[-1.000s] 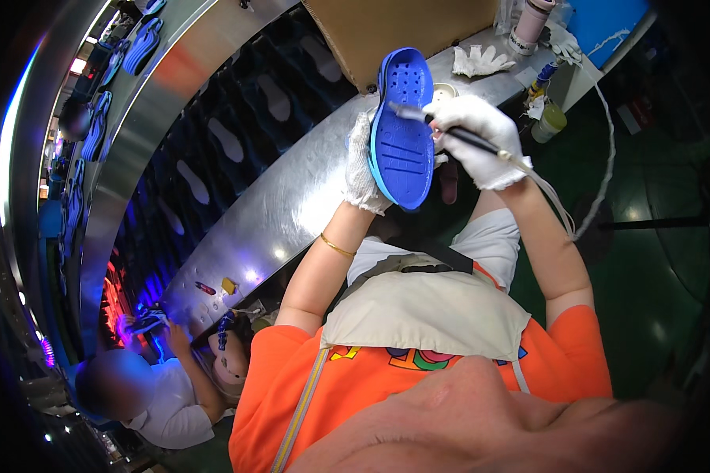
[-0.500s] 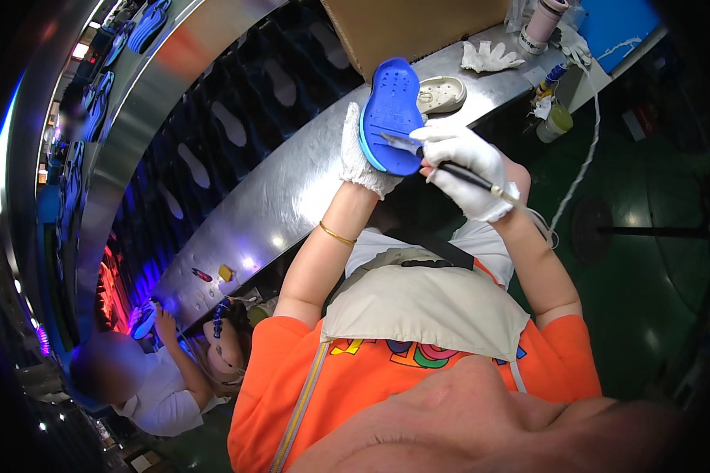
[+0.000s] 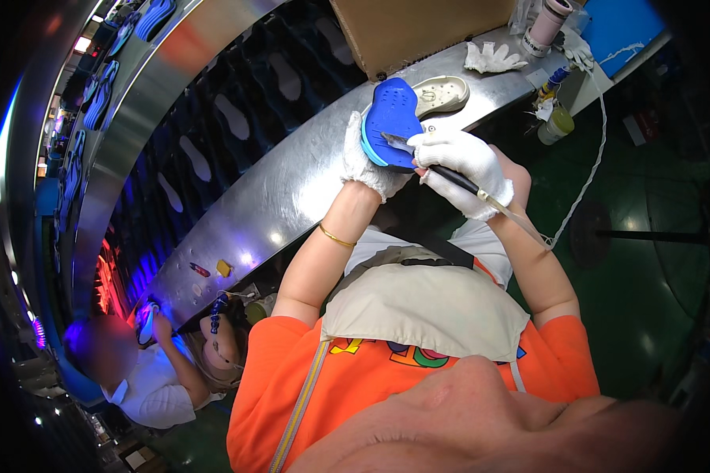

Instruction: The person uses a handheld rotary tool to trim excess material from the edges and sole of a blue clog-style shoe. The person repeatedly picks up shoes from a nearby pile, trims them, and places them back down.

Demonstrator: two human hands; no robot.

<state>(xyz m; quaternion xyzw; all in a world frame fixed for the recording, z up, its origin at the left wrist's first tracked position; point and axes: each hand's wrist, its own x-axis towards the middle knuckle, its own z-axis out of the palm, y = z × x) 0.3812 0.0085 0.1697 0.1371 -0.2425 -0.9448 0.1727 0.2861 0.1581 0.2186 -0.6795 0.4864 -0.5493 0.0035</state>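
My left hand (image 3: 363, 164), in a white knit glove, is closed round the heel end and left edge of a blue shoe sole (image 3: 394, 109) with a light-blue rim. The sole is held tilted above the metal bench, its flat inner face toward me. My right hand (image 3: 469, 167), gloved in white with bare fingertips showing, grips a brush (image 3: 456, 180) with a black handle and a pale tube at its back end. The brush's flat tip rests on or just over the sole's lower half. Partly behind the sole, a cream clog (image 3: 443, 93) lies on the bench.
A conveyor (image 3: 233, 118) carrying pale sole shapes runs beyond the metal bench (image 3: 292, 189). A cardboard box (image 3: 418, 35) stands at the back; a spare glove (image 3: 493, 58) and pink tumbler (image 3: 546, 27) sit right. A white cord (image 3: 599, 134) hangs right. Another person (image 3: 154, 386) works at lower left.
The sole has dipped lower and tipped away, so it looks shorter and uncovers more of the cream clog. The brush stays at its lower half. At lower left, the co-worker has turned a blue sole.
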